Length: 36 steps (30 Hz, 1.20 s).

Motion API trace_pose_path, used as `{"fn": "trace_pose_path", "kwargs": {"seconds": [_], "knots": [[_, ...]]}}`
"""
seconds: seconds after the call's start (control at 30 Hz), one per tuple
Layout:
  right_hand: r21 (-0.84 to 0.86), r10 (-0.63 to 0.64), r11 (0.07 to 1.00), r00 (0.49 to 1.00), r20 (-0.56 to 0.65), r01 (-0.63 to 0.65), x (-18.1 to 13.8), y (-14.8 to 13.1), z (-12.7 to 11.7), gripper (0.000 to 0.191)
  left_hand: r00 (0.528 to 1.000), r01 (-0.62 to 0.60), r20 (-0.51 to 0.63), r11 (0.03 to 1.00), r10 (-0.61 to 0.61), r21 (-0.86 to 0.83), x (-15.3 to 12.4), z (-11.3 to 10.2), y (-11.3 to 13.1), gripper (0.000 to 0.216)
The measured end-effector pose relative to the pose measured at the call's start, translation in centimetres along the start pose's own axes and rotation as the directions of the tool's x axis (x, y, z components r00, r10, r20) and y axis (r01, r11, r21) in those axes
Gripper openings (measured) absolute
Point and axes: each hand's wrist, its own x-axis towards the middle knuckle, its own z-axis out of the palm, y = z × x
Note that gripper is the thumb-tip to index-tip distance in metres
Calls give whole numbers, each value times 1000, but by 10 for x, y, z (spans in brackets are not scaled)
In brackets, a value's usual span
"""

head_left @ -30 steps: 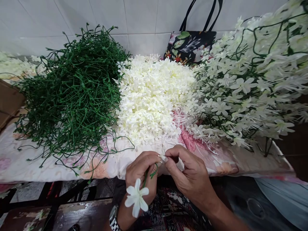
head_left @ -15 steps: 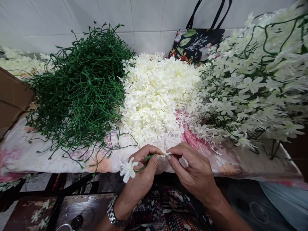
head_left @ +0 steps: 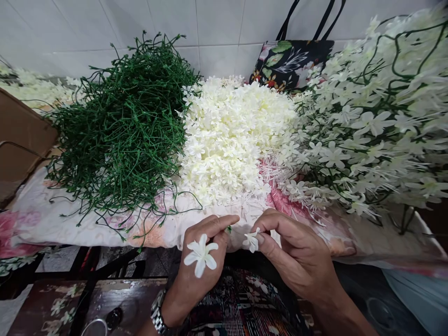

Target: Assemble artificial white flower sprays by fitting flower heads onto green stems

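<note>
My left hand (head_left: 206, 245) is closed on a green artificial stem (head_left: 229, 228), whose tip shows beside the thumb; most of it is hidden. A white artificial flower (head_left: 200, 255) with open petals lies over the back of this hand, and its link to the stem is covered. Between thumb and forefinger, my right hand (head_left: 294, 252) pinches a smaller white blossom (head_left: 251, 240). The two hands are a short gap apart above the cloth's near edge. Beyond them lie a heap of loose white blossoms (head_left: 224, 144) and, to its left, a pile of green stems (head_left: 122, 130).
Finished-looking white flower sprays (head_left: 371, 135) are heaped at the right. A floral bag (head_left: 292, 63) leans against the tiled wall (head_left: 220, 23). At the left edge stands a cardboard box (head_left: 24, 140). Flowered cloth (head_left: 87, 228) covers the table. A wooden stool top (head_left: 122, 298) is below.
My hands have drawn apart, and the right now holds a blossom away from the left. The flower at the left hand has turned to face up. The view has shifted slightly.
</note>
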Motion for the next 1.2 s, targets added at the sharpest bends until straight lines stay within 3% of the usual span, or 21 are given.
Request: {"fn": "trace_pose_path", "kwargs": {"seconds": [0.2, 0.43, 0.57, 0.67, 0.93, 1.2], "knots": [[-33, -33, 999, 998, 53, 35, 2, -10, -3, 11, 981, -190, -27, 981, 192, 41, -7, 1, -4, 26], [-110, -68, 991, 993, 93, 78, 1, -8, -2, 13, 947, -299, -21, 901, 322, 315, -9, 3, -1, 28], [-121, -60, 990, 994, 92, 71, -1, -7, -2, 11, 935, -327, -1, 864, 355, 384, -11, 4, 0, 27], [-150, -58, 986, 994, 88, 70, -2, -6, -3, 11, 937, -327, 2, 877, 349, 352, -13, 5, -1, 25], [-154, -91, 982, 987, 133, 111, -5, -1, -2, 17, 954, -290, -58, 955, 294, 70, -11, 5, -1, 20], [-165, -63, 982, 986, 152, 88, -9, -3, -3, 17, 932, -354, -34, 926, 361, 133, -16, 3, -5, 28]]}}
